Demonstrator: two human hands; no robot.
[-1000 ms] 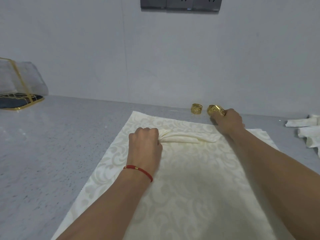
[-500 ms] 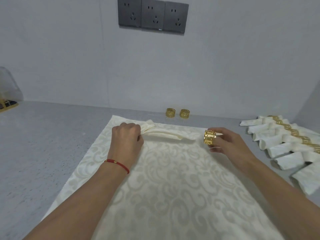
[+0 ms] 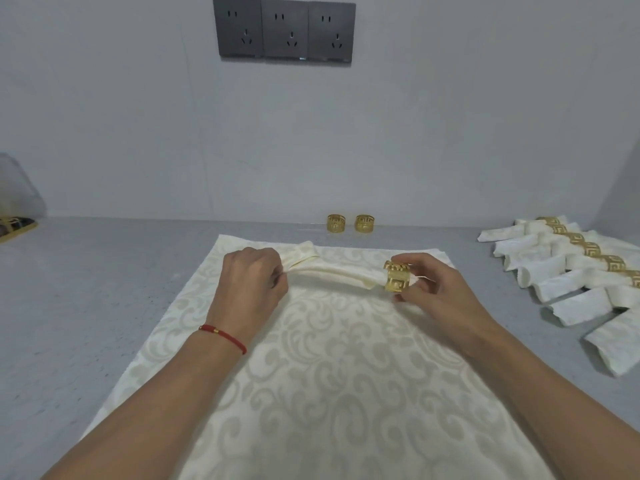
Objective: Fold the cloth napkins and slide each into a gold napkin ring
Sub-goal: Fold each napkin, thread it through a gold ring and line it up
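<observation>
A rolled cream cloth napkin (image 3: 332,271) stretches sideways across the far part of a large cream damask cloth with a swirl pattern (image 3: 329,375), which is spread flat on a grey speckled tabletop (image 3: 86,289). The right end of the rolled napkin sits inside a gold openwork metal napkin ring (image 3: 397,281), with a small tip of cloth showing on the ring's far side.

The left hand (image 3: 252,284) is closed in a fist-like pinch around the left end of the napkin, knuckles up. A thin red cord bracelet with a small gold bead (image 3: 223,336) circles the left wrist. The right hand (image 3: 438,292) grips the gold ring between thumb and fingertips, holding it upright around the napkin's end, just above the damask cloth.

Beyond the cloth, near the wall, two more gold napkin rings (image 3: 349,223) stand side by side on the tabletop, apart from each other. At the right edge, a row of finished cream napkin rolls with gold rings around their middles (image 3: 568,268) lies fanned out, each overlapping or touching its neighbour.

On the pale grey wall (image 3: 450,133) above, three dark grey power sockets (image 3: 284,29) are mounted in a row. At the far left edge, a gold-rimmed tray with a clear cover (image 3: 15,216) is only partly in view.
</observation>
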